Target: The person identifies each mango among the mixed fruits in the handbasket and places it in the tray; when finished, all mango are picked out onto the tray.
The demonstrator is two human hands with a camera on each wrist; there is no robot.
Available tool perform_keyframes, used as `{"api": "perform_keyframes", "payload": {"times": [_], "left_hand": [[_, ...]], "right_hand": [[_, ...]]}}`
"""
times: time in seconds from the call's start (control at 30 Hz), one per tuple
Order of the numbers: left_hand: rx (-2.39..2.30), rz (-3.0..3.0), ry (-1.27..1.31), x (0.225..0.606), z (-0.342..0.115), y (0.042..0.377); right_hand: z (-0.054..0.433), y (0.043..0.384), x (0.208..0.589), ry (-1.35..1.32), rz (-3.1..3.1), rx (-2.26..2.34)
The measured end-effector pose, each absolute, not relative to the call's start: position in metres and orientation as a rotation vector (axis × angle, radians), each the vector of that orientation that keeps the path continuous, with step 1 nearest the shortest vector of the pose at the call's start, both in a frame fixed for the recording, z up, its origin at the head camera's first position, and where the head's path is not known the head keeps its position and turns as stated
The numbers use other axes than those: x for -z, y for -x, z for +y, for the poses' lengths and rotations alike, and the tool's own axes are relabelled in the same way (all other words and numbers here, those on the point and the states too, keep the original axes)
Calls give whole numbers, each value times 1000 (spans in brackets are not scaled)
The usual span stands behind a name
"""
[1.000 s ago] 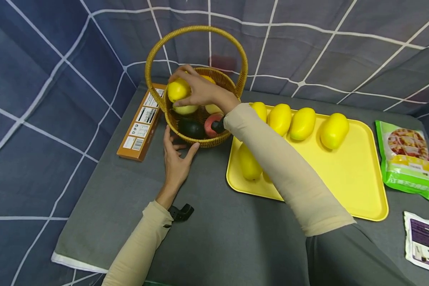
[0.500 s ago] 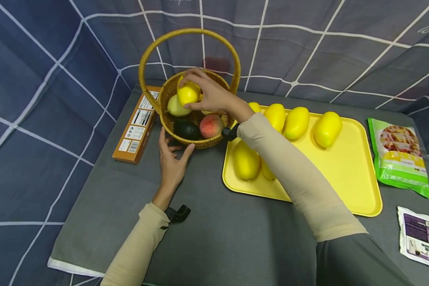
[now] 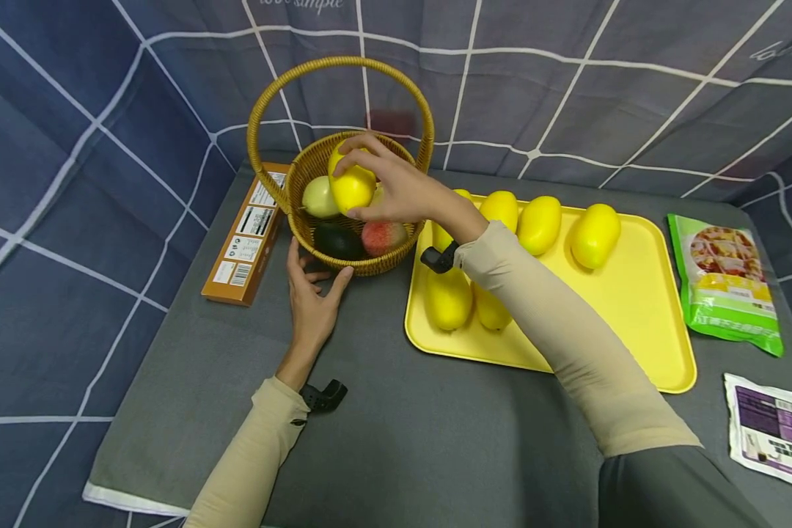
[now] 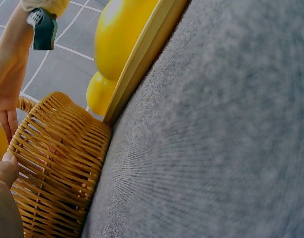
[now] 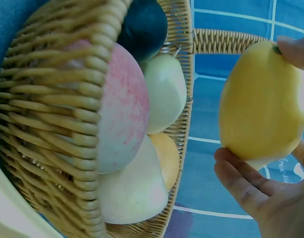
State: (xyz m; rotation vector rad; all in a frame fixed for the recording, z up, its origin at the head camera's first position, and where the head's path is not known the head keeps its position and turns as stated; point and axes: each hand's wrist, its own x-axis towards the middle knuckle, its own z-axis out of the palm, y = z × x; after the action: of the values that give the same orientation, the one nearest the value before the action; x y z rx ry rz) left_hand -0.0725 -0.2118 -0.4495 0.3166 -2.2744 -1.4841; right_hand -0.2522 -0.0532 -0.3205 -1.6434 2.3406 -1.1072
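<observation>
A wicker basket (image 3: 388, 265) with a tall handle stands at the back of the table. My left hand (image 3: 313, 308) holds its near left side, and in the left wrist view the thumb (image 4: 7, 168) lies at the rim. Over the basket, my right hand (image 3: 396, 183) grips a yellow mango (image 3: 353, 183), with fingers and thumb around it in the right wrist view. Inside the basket lie a pinkish peach (image 5: 125, 114), a dark green avocado (image 5: 144, 32), a pale green pear (image 5: 164, 94), another pale fruit (image 5: 134, 193) and an orange-yellow fruit (image 5: 168, 161).
Right of the basket is a yellow tray (image 3: 620, 323) bearing several mangoes (image 3: 595, 235). A long orange-brown box (image 3: 237, 257) lies to the basket's left. On the far right are a green food bag (image 3: 729, 282) and a white-and-purple packet (image 3: 768, 433). A tiled-pattern curtain hangs behind.
My right hand has brought the mango to the right and slightly nearer over the basket, uncovering the pear at left. My left hand stays at the basket. The head view has shifted a little.
</observation>
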Motion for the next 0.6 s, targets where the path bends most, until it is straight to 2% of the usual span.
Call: {"api": "perform_keyframes", "payload": {"times": [0.6], "left_hand": [[1486,-2272,-318,450,-211,72]], "right_hand": [[-3,220,322,1677,2364,1153]]}}
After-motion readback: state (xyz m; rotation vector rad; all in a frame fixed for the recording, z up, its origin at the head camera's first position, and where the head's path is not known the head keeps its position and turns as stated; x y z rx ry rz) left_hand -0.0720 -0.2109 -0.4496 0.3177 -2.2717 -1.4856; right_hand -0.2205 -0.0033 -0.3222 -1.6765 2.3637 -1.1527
